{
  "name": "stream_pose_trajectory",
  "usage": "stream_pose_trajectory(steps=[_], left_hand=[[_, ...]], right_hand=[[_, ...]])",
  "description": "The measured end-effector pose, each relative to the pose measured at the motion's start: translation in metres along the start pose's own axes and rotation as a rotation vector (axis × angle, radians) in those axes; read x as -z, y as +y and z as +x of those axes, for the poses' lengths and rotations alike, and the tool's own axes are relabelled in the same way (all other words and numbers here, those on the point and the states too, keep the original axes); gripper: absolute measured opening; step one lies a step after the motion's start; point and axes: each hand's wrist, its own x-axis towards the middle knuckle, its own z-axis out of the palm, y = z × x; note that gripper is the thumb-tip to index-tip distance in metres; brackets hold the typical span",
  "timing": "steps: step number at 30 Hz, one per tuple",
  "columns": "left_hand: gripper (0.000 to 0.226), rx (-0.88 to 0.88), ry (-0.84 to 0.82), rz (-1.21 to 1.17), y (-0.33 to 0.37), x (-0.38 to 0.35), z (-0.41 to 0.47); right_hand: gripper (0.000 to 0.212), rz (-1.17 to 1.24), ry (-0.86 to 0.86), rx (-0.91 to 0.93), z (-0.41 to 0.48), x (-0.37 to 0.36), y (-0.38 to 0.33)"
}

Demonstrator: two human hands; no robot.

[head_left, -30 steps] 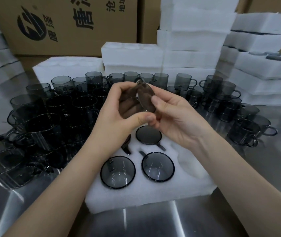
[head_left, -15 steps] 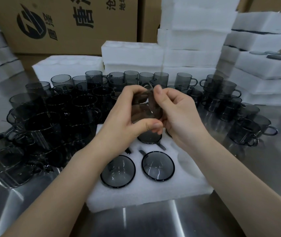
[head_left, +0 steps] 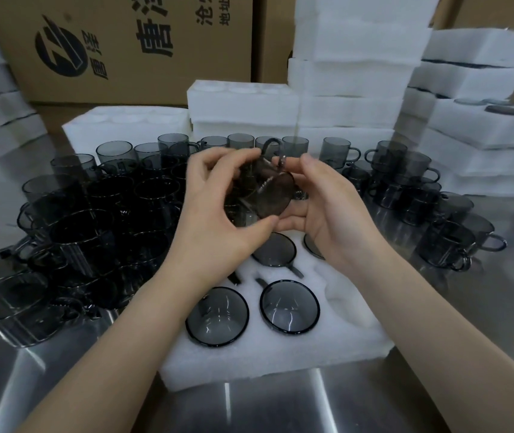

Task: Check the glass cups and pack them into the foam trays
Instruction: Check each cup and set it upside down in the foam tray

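A smoky grey glass cup (head_left: 268, 192) hangs in the air above the white foam tray (head_left: 280, 354), lying on its side with its handle pointing up. My left hand (head_left: 218, 220) grips it from the left, thumb under the rim. My right hand (head_left: 321, 210) holds it from the right with curled fingers. In the tray, two cups (head_left: 217, 317) (head_left: 289, 306) sit in the front pockets and two more (head_left: 276, 250) are partly hidden under my hands. One pocket (head_left: 347, 303) at the right front is empty.
Many loose grey cups (head_left: 93, 220) crowd the steel table on the left and across the back, with more at the right (head_left: 449, 242). Stacks of white foam trays (head_left: 352, 89) and cardboard boxes (head_left: 124, 42) stand behind.
Both hands have turned the cup: its bottom, which faced me a second ago, has swung round, and the handle is now on top. The hands have stayed above the tray.
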Motion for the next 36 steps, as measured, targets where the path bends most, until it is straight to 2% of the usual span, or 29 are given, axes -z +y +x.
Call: stream_pose_trajectory(steps=[2, 4, 8, 10, 12, 15, 19, 23, 29, 33, 36], left_hand=[[0.072, 0.046, 0.03, -0.048, 0.001, 0.001, 0.0], [0.073, 0.06, -0.006, -0.119, 0.003, 0.002, -0.002], [0.068, 0.069, -0.182, -0.211, 0.001, 0.002, -0.002], [0.07, 0.095, -0.232, -0.203, -0.002, 0.003, -0.001], [0.072, 0.112, -0.231, -0.2, -0.004, 0.002, 0.0], [0.063, 0.095, -0.182, -0.244, -0.003, 0.001, -0.001], [0.032, 0.166, -0.064, -0.468, -0.001, 0.003, 0.002], [0.006, 0.248, 0.126, -0.489, -0.003, 0.005, 0.004], [0.02, 0.308, 0.098, -0.475, -0.011, 0.007, 0.006], [0.05, 0.334, 0.082, -0.506, -0.012, 0.006, 0.007], [0.035, 0.363, 0.037, -0.519, -0.012, 0.006, 0.008]], right_hand=[[0.026, 0.051, -0.019, 0.008, 0.0, 0.002, -0.001], [0.027, 0.124, -0.043, -0.051, 0.002, 0.002, -0.003], [0.058, 0.261, -0.162, -0.259, 0.002, 0.005, -0.004], [0.06, 0.291, -0.247, -0.267, 0.002, 0.004, -0.004], [0.052, 0.274, -0.273, -0.216, 0.002, 0.005, -0.002], [0.044, 0.17, -0.213, -0.091, 0.001, 0.005, 0.0], [0.052, 0.071, -0.11, -0.002, 0.0, 0.004, 0.003], [0.059, -0.228, -0.074, 0.085, -0.002, 0.0, 0.004], [0.054, -0.374, -0.076, 0.191, -0.005, -0.002, 0.004], [0.055, -0.505, -0.119, 0.263, -0.007, -0.004, 0.006], [0.056, -0.499, -0.11, 0.297, -0.007, -0.004, 0.006]])
